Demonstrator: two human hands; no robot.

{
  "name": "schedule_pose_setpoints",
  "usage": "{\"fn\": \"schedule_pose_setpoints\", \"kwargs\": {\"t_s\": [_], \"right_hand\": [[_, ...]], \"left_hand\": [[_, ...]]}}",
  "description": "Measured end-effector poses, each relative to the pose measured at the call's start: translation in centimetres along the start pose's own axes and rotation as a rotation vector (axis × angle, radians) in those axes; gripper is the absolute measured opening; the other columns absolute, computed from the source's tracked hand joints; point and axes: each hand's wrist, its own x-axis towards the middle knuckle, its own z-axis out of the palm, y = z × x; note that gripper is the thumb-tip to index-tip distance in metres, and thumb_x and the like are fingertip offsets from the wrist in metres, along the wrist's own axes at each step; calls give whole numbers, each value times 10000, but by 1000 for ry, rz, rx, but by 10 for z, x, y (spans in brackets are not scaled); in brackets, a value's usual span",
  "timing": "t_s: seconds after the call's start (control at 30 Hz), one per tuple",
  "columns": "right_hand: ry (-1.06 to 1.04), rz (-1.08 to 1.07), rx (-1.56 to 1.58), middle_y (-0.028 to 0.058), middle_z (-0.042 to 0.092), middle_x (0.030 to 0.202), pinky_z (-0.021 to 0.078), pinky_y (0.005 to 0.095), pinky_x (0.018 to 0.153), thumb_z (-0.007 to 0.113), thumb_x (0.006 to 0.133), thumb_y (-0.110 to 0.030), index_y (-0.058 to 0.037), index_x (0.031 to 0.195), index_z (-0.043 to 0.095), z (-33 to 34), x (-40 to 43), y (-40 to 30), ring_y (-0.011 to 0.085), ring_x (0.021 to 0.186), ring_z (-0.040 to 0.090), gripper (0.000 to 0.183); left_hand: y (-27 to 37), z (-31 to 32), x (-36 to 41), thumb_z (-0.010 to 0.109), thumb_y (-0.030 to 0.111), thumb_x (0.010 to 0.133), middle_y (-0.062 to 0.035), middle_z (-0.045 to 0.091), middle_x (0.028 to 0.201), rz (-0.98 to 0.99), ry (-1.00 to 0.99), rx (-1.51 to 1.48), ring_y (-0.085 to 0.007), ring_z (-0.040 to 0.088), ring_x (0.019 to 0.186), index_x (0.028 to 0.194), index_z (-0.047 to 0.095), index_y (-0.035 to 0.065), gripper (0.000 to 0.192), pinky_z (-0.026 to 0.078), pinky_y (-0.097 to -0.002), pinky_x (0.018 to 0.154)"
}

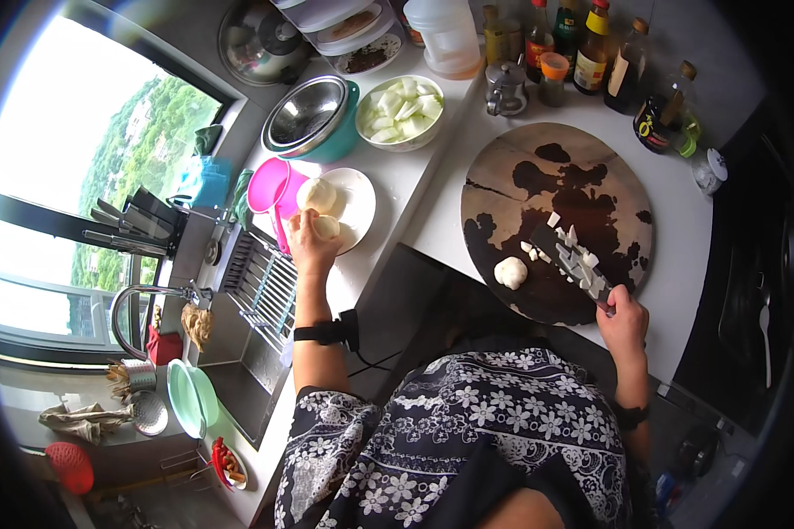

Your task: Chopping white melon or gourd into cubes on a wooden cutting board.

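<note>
My left hand (pixel 312 244) grips a round, pale peeled vegetable (pixel 327 227) at the left edge of a white plate (pixel 360 205). Another pale round piece (pixel 316 195) lies just above it, beside a pink plastic strainer or ladle (pixel 269 187). In my right hand (pixel 623 322) is the handle of a kitchen knife (pixel 549 243), its dark blade lying over a round wooden cutting board (pixel 503 159). White chopped pieces (pixel 579 262) lie on and around the blade. A whitish, knobby lump (pixel 511 272) rests on the board to the left of the knife.
Behind the plate stand a bowl of cut pale vegetable (pixel 400 112) and stacked metal bowls (pixel 308 116). Sauce bottles (pixel 592 49) and a small metal pot (pixel 505 89) line the wall. A sink (pixel 245 383) with a drying rack (pixel 261 284) is at left, a black cooktop (pixel 734 291) at right.
</note>
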Motion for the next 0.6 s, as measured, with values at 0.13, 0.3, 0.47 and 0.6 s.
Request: {"fn": "schedule_pose_setpoints", "kwargs": {"t_s": [0.13, 0.3, 0.47, 0.6], "right_hand": [[19, 11, 15, 124, 524, 612, 393, 446, 503, 648, 644, -17, -61, 731, 420, -1, -3, 2, 361, 563, 526, 248], [33, 8, 21, 128, 518, 594, 392, 445, 492, 647, 643, -17, -61, 727, 420, -3, -4, 4, 361, 551, 525, 246], [31, 35, 64, 129, 524, 596, 400, 434, 484, 648, 671, -22, -63, 738, 425, -2, -7, 7, 366, 546, 533, 236], [70, 27, 48, 137, 514, 594, 408, 426, 489, 645, 689, -30, -64, 740, 425, -2, -11, 14, 366, 549, 539, 229]], "left_hand": [[20, -8, -5, 697, 102, 550, -156, 510, 1024, -14, 66, -218, -346, 513, 966, 969, 517, 68, 457, 447, -413, 827], [66, 11, -2, 694, 85, 550, -165, 498, 997, 228, 98, -254, -366, 485, 956, 946, 511, 72, 436, 416, -435, 829], [106, 16, -9, 679, 65, 573, -190, 483, 1050, 344, 165, -496, -375, 483, 970, 947, 516, 53, 408, 417, -448, 828], [161, 39, -22, 741, 49, 509, -175, 450, 1132, 514, -141, -639, -358, 466, 1041, 1036, 506, 59, 577, 429, -424, 876]]}}
